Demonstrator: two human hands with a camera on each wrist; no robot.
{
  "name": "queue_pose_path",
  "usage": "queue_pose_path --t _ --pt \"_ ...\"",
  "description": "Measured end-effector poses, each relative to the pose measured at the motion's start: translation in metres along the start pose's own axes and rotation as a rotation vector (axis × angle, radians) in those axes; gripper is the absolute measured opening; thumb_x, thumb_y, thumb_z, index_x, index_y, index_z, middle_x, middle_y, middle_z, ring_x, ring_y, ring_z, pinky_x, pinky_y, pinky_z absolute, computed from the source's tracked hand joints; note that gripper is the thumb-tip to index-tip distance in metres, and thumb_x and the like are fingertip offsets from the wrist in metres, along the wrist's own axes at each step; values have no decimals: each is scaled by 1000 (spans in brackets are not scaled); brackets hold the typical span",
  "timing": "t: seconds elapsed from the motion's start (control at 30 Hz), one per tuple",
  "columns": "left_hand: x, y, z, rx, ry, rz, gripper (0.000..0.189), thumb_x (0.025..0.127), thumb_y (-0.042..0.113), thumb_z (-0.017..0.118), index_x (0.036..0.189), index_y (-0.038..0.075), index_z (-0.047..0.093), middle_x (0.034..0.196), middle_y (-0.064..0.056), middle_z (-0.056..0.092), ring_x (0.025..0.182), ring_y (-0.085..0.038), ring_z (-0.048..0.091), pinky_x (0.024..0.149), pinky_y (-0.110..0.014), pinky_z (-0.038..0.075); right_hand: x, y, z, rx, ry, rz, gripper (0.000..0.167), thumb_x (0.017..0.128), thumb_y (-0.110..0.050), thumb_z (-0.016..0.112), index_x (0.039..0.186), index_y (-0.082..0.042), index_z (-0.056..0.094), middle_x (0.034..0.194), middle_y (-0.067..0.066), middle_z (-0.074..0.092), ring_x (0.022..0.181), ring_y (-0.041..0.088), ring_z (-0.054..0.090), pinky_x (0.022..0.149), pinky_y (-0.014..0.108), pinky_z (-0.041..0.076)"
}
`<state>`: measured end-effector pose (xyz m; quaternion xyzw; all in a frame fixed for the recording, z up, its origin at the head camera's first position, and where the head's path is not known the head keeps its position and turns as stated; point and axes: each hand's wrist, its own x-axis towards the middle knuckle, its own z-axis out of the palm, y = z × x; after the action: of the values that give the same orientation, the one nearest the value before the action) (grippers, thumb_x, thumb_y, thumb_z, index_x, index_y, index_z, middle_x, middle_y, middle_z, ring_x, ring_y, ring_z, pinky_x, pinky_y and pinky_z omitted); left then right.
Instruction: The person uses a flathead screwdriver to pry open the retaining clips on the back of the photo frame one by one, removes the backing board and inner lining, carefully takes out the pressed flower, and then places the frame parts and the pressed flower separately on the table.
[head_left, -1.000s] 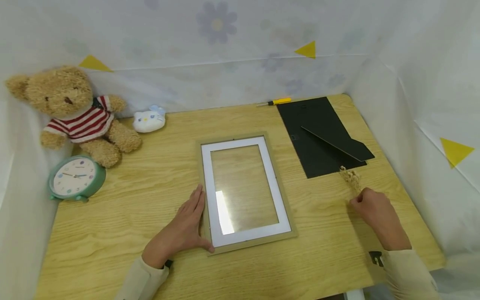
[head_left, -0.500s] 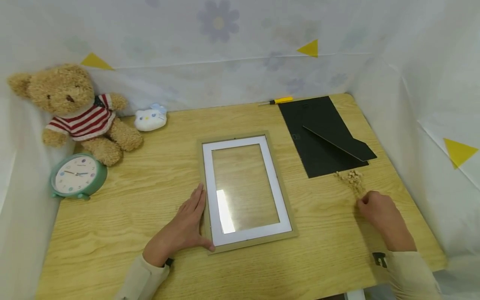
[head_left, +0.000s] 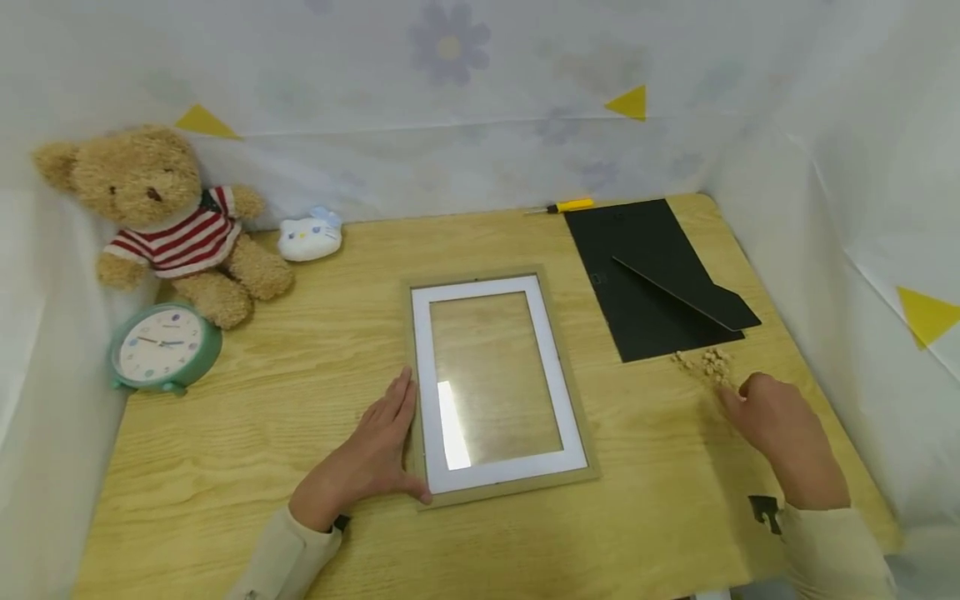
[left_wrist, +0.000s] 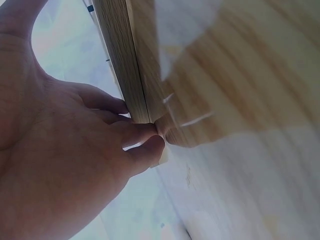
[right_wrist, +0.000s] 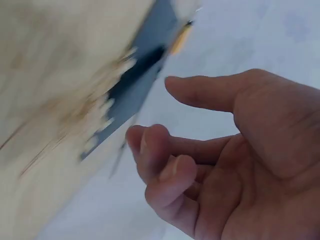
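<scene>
A picture frame (head_left: 592, 467) with a white mat (head_left: 573, 450) and clear pane lies on the table. My left hand (head_left: 367, 458) rests along its left edge, fingers extended and thumb at the lower corner. The left wrist view has those fingers (left_wrist: 137, 132) touching the wooden edge. A small bunch of dried flowers (head_left: 711, 363) lies on the table at the right; motion blurs the dried flowers (right_wrist: 95, 105) in the right wrist view. Just beside them is my right hand (head_left: 780, 433). Its thumb and bent fingers (right_wrist: 172, 182) stand apart, holding nothing.
Beyond the flowers lies a black backing board (head_left: 611, 292) with its stand flap raised. A yellow-handled screwdriver (head_left: 573, 205) sits at the back edge. On the left are a teddy bear (head_left: 187, 242), a white cat-face toy (head_left: 309, 240) and a green clock (head_left: 165, 346).
The right hand has let go of the dried flowers, which now lie on the table, and has shifted slightly right. The left hand has stayed at the frame. The head view has shifted slightly.
</scene>
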<state>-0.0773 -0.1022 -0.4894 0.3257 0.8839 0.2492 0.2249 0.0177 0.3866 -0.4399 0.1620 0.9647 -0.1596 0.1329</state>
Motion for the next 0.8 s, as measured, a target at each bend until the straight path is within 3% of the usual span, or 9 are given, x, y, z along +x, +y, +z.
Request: queue_pose_path --t 0.13,0.2,0.3,0.4,0.53,0.8 --pt "-1 1 1 1 -5 -4 152 51 50 98 155 -12 5 164 -25 -7 151 -41 3 116 -60 20 1 -47 5 12 58 -116 46 102 -29 59 90 15 61 61 11 53 50 21 49 50 39 42" --pt "0 1 1 6 -3 0 153 51 51 97 156 -11 4 165 -25 -7 152 -40 3 116 -60 21 3 -71 16 36 18 -163 53 100 -35 61 104 18 60 72 16 61 58 24 57 58 44 49" --pt "2 1 0 16 4 9 154 51 53 97 156 -9 4 165 -23 -7 152 -39 2 117 -58 20 6 -101 38 60 -62 -206 64 97 -45 62 112 18 59 90 21 65 75 32 64 70 51 53" --pt "3 1 0 18 9 19 154 51 53 97 156 -9 4 165 -23 -6 152 -38 2 117 -57 19 11 -123 60 65 -120 -211 66 94 -53 64 104 12 60 88 18 62 75 31 62 66 47 52" --pt "0 -1 -1 13 9 24 153 50 51 97 156 -10 5 165 -24 -6 152 -38 3 117 -57 19 16 -141 79 38 -122 -212 59 91 -55 67 88 3 55 72 9 52 59 22 52 52 37 43" --pt "0 -1 0 16 3 18 153 50 51 97 156 -9 5 165 -24 -6 152 -39 3 118 -57 17 18 -154 81 -23 -58 -203 46 93 -38 65 77 3 50 60 10 48 50 23 49 43 37 38"
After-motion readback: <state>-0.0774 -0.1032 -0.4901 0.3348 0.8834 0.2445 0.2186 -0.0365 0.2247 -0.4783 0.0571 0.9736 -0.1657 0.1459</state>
